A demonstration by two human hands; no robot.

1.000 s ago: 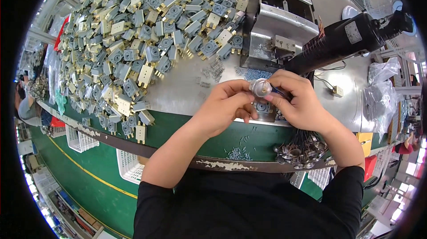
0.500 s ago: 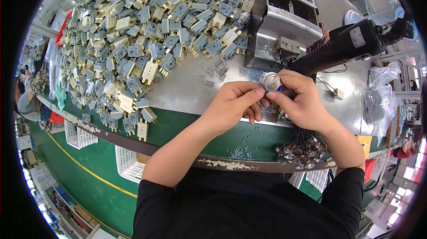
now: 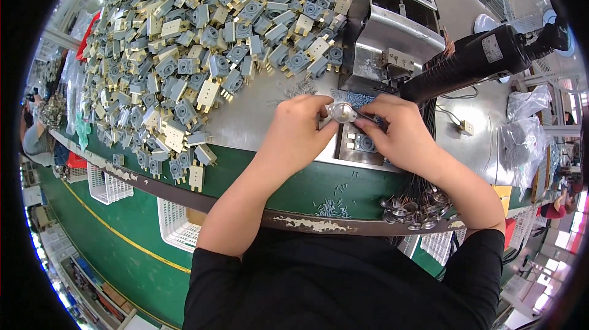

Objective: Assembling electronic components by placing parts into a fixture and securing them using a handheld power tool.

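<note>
A round, shiny metal cap-like part [image 3: 342,112] is held up over the bench between my two hands. My left hand [image 3: 296,127] pinches its left side with thumb and fingers. My right hand [image 3: 397,128] is closed at its right side, on what looks like a dark lead running from the part. Below lies a grey block with a round hub [image 3: 364,143], sitting in a shallow metal fixture [image 3: 359,157]. Similar round metal parts on black wires [image 3: 414,210] hang in a bunch at the bench edge, near my right forearm.
A big pile of grey and cream blocks [image 3: 184,66] covers the left. A metal box-like machine [image 3: 392,29] and a black cylindrical power tool [image 3: 478,63] stand at the right. Small springs [image 3: 297,89] and loose screws [image 3: 333,208] lie about. White baskets [image 3: 175,222] stand below the bench.
Both hands have moved left with the round metal part, and my left hand now grips its side. The grey block in the fixture has come into fuller view.
</note>
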